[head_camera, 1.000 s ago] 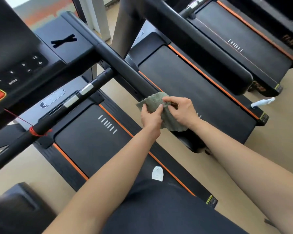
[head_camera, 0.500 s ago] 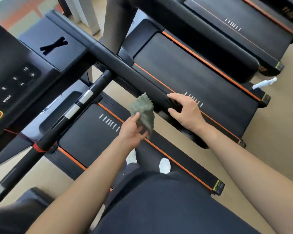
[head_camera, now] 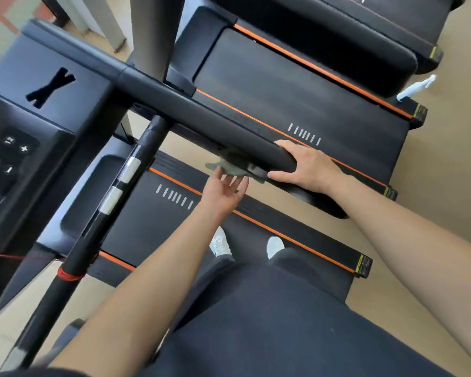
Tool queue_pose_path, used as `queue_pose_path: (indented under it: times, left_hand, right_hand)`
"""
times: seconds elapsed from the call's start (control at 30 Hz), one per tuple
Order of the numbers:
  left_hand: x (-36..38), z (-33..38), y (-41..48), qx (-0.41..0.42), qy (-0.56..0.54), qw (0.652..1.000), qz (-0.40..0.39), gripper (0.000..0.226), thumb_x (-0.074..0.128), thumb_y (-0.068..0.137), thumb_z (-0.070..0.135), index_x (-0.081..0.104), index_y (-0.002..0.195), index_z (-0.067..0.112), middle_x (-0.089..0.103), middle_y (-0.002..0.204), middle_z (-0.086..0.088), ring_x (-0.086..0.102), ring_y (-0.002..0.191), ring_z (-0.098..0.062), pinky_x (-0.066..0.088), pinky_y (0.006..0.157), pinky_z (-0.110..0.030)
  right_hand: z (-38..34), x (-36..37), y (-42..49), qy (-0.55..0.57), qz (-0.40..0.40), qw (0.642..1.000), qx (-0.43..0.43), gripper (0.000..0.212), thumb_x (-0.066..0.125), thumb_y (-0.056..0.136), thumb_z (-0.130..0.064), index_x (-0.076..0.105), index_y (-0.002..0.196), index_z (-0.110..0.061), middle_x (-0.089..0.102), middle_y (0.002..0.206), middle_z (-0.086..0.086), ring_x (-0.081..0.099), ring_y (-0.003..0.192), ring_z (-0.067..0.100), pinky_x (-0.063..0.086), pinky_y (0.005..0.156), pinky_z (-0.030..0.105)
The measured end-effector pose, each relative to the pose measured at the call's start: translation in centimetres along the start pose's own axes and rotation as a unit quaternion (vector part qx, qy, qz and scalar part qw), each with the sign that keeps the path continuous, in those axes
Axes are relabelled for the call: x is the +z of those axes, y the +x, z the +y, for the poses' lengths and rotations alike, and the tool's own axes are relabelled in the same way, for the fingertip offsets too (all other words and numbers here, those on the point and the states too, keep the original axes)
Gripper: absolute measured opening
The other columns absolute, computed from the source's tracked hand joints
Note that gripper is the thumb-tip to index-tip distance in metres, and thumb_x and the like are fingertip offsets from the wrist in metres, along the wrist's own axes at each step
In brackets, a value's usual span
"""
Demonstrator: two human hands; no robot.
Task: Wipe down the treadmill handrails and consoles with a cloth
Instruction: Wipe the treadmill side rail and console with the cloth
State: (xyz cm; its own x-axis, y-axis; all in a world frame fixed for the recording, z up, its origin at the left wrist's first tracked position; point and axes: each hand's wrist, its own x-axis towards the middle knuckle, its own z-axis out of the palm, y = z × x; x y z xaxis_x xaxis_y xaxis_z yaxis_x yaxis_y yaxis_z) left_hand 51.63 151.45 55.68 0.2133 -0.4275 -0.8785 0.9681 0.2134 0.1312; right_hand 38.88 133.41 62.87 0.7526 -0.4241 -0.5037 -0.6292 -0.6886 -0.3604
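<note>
1. Under the near end of the padded handrail (head_camera: 201, 118), the cloth (head_camera: 230, 167) is now pressed up against the rail's underside. A second ago it was held in the air between both hands, off the rail, and half a second ago it was bunched beside the rail.
2. The left hand (head_camera: 223, 194) has turned palm up, and its fingers are stretched out, pushing the cloth upward rather than pinching it. The cloth is blurred, so its exact fold cannot be told.
3. The right hand (head_camera: 307, 167) has let go of the cloth and moved to the rail's end cap, where it grips with fingers over the top and thumb underneath.
4. My reading is that the adjusting of the cloth is over and wiping of this rail's underside has begun, with the right hand steadying the rail. The console (head_camera: 17, 148) at the left is not being touched.
5. Counts:
   - There is one cloth and two hands.
   - There is one console.
   - There are two padded handrails, the one being wiped and a second handrail (head_camera: 337, 36) at the far right.
   - One thin bar (head_camera: 117, 191) with two silver bands sits left of the wiped rail.
   - Three treadmill decks are in view: the near deck (head_camera: 147, 221), the next deck (head_camera: 283, 85) and a third at the far edge.
   - One white spray bottle (head_camera: 416, 87) lies at the far right.
   - Two white shoes (head_camera: 220, 244) stand on the near deck.
</note>
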Motion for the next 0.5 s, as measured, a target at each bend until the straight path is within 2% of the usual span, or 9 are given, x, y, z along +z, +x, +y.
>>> queue_pose_path:
  times: [0.13,0.23,0.37,0.5]
  left_hand:
    - [-0.6,1.8,1.2,0.008,-0.028,0.999,-0.034,0.032,0.05,0.105,0.04,0.071,0.096,0.019,0.07,0.122,-0.004,0.062,0.123,-0.029,0.051,0.103,-0.048]
    - [-1.4,3.6,1.7,0.014,-0.045,0.996,-0.07,0.032,0.048,0.104,0.044,0.068,0.105,0.019,0.066,0.136,-0.007,0.06,0.126,-0.036,0.046,0.106,-0.055]
    - [-1.6,6.1,1.5,0.045,-0.033,0.995,-0.088,0.032,0.055,0.096,0.047,0.063,0.113,0.021,0.063,0.131,-0.009,0.057,0.129,-0.036,0.045,0.106,-0.057]
    - [-1.3,7.9,1.5,0.07,-0.015,0.995,-0.07,0.037,0.058,0.093,0.049,0.062,0.116,0.02,0.059,0.135,-0.01,0.055,0.13,-0.037,0.044,0.105,-0.057]
  right_hand:
    - [0.2,0.2,0.1,0.003,0.003,1.0,-0.001,0.085,0.051,0.07,-0.091,0.033,0.142,-0.05,0.061,0.133,-0.007,0.058,0.119,0.025,0.045,0.103,0.048]
    - [0.1,0.2,0.2,0.0,0.006,1.0,0.002,0.081,0.052,0.072,-0.088,0.033,0.141,-0.05,0.062,0.131,-0.007,0.058,0.117,0.026,0.045,0.101,0.046]
    - [0.2,0.3,0.2,0.004,0.013,1.0,0.0,0.081,0.054,0.073,-0.087,0.034,0.141,-0.048,0.063,0.129,-0.007,0.059,0.113,0.027,0.045,0.098,0.043]
    - [0.3,0.5,0.2,0.007,0.02,1.0,-0.002,0.082,0.052,0.072,-0.089,0.033,0.141,-0.049,0.061,0.134,-0.006,0.058,0.118,0.028,0.044,0.103,0.047]
